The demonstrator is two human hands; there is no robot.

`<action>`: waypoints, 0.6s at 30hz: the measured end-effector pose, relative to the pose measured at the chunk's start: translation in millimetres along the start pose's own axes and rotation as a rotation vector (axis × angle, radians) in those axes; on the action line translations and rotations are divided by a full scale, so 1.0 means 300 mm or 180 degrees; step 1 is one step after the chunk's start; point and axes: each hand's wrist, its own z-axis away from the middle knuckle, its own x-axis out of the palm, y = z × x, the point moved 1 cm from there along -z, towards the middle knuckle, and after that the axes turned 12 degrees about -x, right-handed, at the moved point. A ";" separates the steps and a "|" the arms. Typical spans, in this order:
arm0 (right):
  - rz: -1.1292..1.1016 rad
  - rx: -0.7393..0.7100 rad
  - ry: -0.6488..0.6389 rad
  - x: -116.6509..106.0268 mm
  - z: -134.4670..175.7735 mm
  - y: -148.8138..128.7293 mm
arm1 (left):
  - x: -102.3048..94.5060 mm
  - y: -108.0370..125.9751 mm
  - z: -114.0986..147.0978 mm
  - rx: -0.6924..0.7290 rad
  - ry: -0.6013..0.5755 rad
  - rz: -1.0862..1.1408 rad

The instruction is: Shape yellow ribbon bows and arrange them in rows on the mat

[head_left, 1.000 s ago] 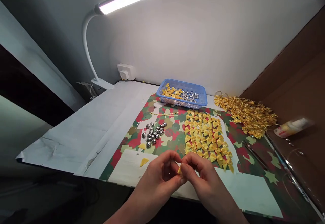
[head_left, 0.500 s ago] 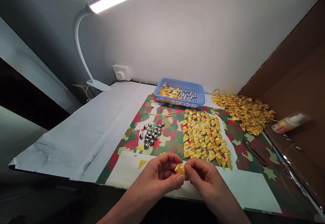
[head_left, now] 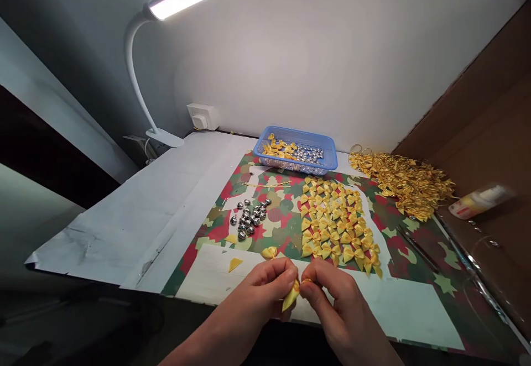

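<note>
Close to the table's front edge, a yellow ribbon bow (head_left: 291, 296) is pinched in my left hand (head_left: 271, 283), one pointed tail hanging down. My right hand (head_left: 332, 294) is closed too, thumb and index finger gripping a small yellow end at the right side of the same bow. My fingertips hide the bow's middle. Just beyond my left hand lies another yellow bow (head_left: 269, 252). Rows of finished-looking yellow bows (head_left: 332, 222) cover the mat behind my right hand. Silver heart-shaped bells (head_left: 249, 219) sit in a loose cluster farther left.
A blue basket (head_left: 332, 158) with yellow bows and silver bells stands at the back. Right of it are a heap of gold bows with cords (head_left: 409, 183), tweezers (head_left: 417, 248) and a small bottle (head_left: 477, 202). A clip lamp (head_left: 133, 73) arches over the left side.
The bow has turned in my left fingers, so its tail now points down. My left fingers have closed tighter, and the view has shifted slightly.
</note>
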 end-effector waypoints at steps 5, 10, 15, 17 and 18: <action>-0.0078 0.0151 -0.0065 -0.018 0.003 0.001 | 0.001 0.003 0.001 -0.0021 -0.0109 0.0273; -0.0089 0.0432 -0.0103 -0.032 0.004 0.021 | -0.009 0.017 0.016 0.0220 -0.0041 -0.0019; -0.0131 0.0461 -0.0232 -0.028 -0.003 0.022 | -0.003 0.016 0.015 0.0413 0.0314 -0.0129; -0.0002 0.0421 -0.0154 -0.031 -0.007 0.011 | -0.002 0.014 0.012 0.0479 0.0399 -0.0179; 0.0081 0.0385 -0.0096 -0.033 -0.010 0.005 | -0.002 0.012 0.011 0.0508 0.0435 -0.0225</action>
